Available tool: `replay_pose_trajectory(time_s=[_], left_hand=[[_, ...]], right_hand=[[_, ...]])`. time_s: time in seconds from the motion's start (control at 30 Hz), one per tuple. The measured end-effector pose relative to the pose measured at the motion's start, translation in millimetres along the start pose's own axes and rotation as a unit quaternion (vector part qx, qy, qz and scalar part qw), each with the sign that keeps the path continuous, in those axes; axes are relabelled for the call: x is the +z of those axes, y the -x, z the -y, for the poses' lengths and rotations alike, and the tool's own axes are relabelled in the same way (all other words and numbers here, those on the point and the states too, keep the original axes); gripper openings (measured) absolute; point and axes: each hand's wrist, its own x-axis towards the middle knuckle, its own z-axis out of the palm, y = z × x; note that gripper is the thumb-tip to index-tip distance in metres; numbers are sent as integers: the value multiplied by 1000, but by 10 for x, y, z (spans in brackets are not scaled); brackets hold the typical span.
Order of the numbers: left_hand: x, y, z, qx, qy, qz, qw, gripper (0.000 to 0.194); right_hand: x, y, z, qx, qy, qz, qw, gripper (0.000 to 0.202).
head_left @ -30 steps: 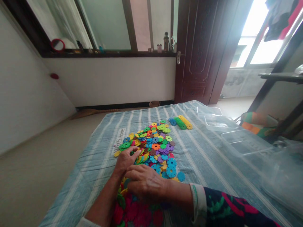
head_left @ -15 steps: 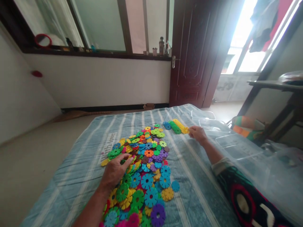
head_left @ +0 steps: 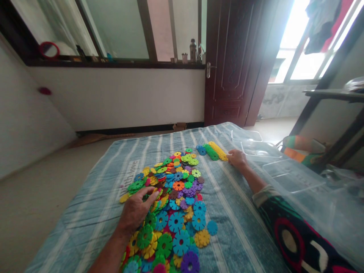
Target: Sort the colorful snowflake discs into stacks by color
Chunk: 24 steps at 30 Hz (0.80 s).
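A long heap of colourful plastic snowflake discs (head_left: 176, 222) lies on the striped bed cover. My left hand (head_left: 138, 207) rests at the heap's left side, thumb and forefinger closed around a small disc whose colour is hard to make out. Beyond the heap, to the right, discs are laid in overlapping rows by colour: a yellow row (head_left: 217, 150), a green row (head_left: 211, 152) and a short blue group (head_left: 201, 150). My right hand (head_left: 238, 158) is at the near end of the yellow row, fingers pinched on a yellow disc there.
Clear plastic boxes (head_left: 292, 176) stand along the right side, close to my right forearm. A striped cover (head_left: 93, 197) with printed lettering spreads under everything. Past the bed are a dark red door (head_left: 231, 76) and a ledge holding a flask (head_left: 193, 51).
The view has shifted slightly. Both hands stay almost in place, the left still in the heap, the right still at the end of the yellow row.
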Motion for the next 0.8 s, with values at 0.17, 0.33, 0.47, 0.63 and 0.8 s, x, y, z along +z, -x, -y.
replay_pose_trajectory(time_s=[0.17,0.33,0.47,0.63,0.8], left_hand=[[-2,8,-16,0,7,2,1000,43],[6,4,0,0,8,0,1000,43],[1,5,-10,1,4,4,1000,42],[-6,8,-18,-6,5,5,1000,43],[4,17,2,-3,9,5,1000,43]], right_hand=[[71,-24,-19,-54,143,-29,988,34],[115,-35,12,-65,162,-22,984,33],[119,-44,43,-65,163,-17,984,34],[128,-39,64,-64,169,-12,984,34],[135,14,96,-61,172,-23,983,32]])
